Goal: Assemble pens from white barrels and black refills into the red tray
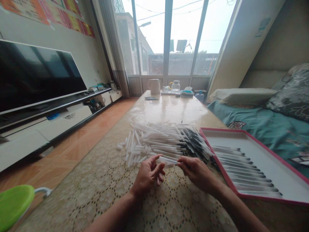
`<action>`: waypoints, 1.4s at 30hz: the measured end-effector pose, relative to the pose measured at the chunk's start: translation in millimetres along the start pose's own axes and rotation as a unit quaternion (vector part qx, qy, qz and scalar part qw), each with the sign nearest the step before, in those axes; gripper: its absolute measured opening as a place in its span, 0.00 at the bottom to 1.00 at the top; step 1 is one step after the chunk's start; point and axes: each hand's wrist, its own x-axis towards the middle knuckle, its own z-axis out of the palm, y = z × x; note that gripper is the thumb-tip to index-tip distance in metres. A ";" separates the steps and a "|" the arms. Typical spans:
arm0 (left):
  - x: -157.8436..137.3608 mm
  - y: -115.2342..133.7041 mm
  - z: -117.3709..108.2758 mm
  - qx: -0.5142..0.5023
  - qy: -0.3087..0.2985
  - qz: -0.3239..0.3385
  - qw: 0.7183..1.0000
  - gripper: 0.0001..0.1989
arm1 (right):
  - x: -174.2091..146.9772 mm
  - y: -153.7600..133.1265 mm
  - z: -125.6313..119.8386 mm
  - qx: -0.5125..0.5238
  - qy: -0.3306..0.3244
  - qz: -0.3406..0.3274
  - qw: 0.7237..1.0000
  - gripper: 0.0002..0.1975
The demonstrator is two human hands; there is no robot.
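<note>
Between my hands lies a slim whitish plastic tube, roughly level, above the near edge of a loose pile. My right hand pinches its right end between thumb and fingers. At the tube's left end is my left hand, its thumb and index finger apart and the other fingers loosely curled. The pile holds many white tubes, some shorter pieces on the left, and thin black sticks on the right. Filled tubes with black ends lie in a row inside a pink-rimmed tray.
A patterned cover lies on the long table. At its far end stand a pitcher, a glass jug and a tissue pack. A green stool is at lower left, a bed at right.
</note>
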 end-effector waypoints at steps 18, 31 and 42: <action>-0.6 8.6 2.3 -0.041 0.065 0.013 0.997 0.20 | -35.8 146.3 -125.6 -0.380 0.097 0.191 0.900 0.09; -0.1 7.1 0.2 -0.047 0.132 0.031 0.990 0.18 | -14.9 115.7 -93.0 -0.275 0.144 0.127 0.942 0.12; -0.9 6.9 -2.1 -0.027 0.137 0.018 0.990 0.16 | 15.5 7.0 13.7 -0.101 0.063 -0.003 0.993 0.08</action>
